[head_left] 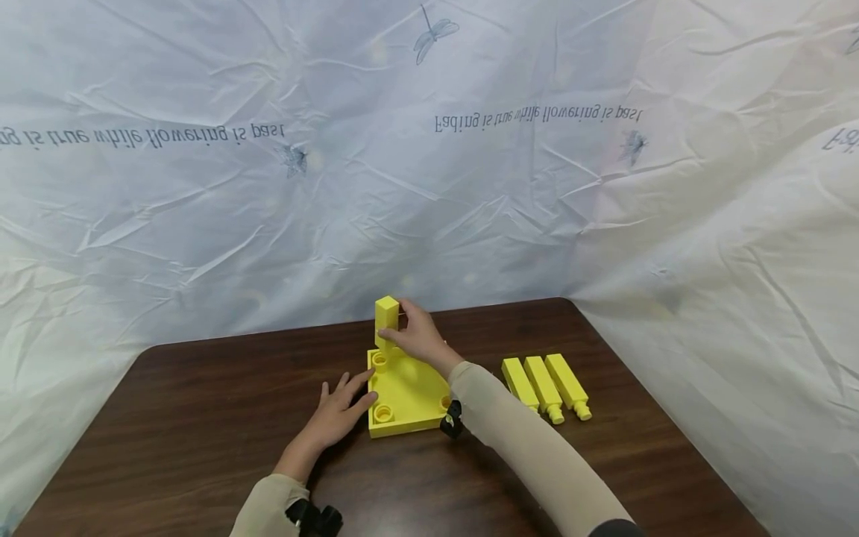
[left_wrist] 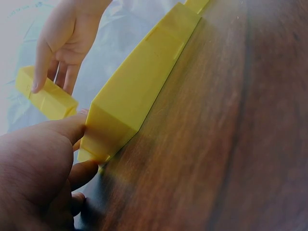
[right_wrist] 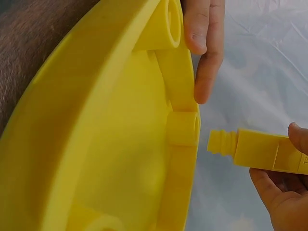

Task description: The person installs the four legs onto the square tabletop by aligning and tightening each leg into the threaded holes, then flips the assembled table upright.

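Right now the right hand (head_left: 419, 335) holds a yellow leg (head_left: 386, 321) upright, a little above the centre of the head view, over the far left corner of the yellow base plate (head_left: 409, 391). Its fingers and thumb are clamped on the sides of this leg. In the right wrist view the threaded end of the leg (right_wrist: 221, 142) is just beside a round socket (right_wrist: 185, 127) on the plate edge, with a small gap between them, so they do not yet touch.

The base plate lies flat on the dark wooden table (head_left: 201, 418), in the lower middle of the head view. Round sockets are visible at its corners. The left hand (head_left: 338, 410) rests on the table at the left side of the plate. Its fingers are nearly straight and a little apart, and the fingertips press against the plate edge; the left wrist view shows the thumb (left_wrist: 72, 127) touching the corner of the plate (left_wrist: 130, 103).

Three more yellow legs (head_left: 546, 386) lie side by side on the table, to the right of the plate and well apart from it, their threaded ends pointing to the lower right of the frame. A wrinkled white sheet (head_left: 429, 149) with printed text and dragonflies fills the upper part of the frame behind the table.
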Available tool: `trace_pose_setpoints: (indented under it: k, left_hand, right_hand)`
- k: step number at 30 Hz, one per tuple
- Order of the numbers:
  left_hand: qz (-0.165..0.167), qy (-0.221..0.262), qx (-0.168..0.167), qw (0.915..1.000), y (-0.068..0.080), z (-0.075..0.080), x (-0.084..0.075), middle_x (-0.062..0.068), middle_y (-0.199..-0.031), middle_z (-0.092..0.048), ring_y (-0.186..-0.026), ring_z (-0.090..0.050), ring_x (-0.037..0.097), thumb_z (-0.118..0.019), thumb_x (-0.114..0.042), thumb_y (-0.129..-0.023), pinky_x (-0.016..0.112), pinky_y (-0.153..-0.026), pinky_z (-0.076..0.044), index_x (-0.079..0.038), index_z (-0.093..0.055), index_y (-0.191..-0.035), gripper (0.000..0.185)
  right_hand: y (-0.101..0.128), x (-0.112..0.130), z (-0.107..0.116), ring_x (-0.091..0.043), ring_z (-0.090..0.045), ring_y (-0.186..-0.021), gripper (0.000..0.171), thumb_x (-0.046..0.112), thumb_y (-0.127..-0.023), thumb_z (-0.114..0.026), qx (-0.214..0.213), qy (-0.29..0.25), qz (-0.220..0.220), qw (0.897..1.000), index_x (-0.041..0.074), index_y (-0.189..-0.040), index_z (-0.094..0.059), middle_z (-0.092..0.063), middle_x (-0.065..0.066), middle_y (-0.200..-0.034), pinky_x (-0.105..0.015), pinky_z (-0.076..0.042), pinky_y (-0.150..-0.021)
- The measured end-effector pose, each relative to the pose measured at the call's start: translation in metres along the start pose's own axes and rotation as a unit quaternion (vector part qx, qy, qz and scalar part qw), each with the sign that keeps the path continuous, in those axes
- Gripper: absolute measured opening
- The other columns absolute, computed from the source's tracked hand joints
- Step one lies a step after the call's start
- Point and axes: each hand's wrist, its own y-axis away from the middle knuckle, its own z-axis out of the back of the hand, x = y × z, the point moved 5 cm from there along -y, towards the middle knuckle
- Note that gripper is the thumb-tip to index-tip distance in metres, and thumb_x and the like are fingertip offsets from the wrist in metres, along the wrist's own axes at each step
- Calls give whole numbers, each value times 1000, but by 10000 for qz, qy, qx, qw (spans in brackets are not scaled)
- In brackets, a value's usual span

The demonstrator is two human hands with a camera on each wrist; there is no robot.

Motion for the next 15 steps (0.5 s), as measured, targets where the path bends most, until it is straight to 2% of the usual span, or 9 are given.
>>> trace_pose_setpoints:
  k: [10,15]
  left_hand:
    - [45,23,-7,10000,1,-1,-2,21,-166,-37,-159,-7,48,-50,-44,-113,71,-120,16,-13,-38,-165,62]
    - [45,10,16,10000,1,-1,-2,21,-167,-36,-160,-6,48,-49,-44,-113,71,-119,18,-12,-37,-165,62]
  right_hand:
    - [-2,-4,-12,-31,-67,-115,54,18,-103,-73,96,-68,-83,9999,5,-150,-51,-65,-14,-131,-39,-60,-89]
    - [0,-7,-17,-29,-67,-115,56,18,-103,-73,118,-80,-91,9999,6,-153,-49,-64,-13,-132,-38,-60,-89]
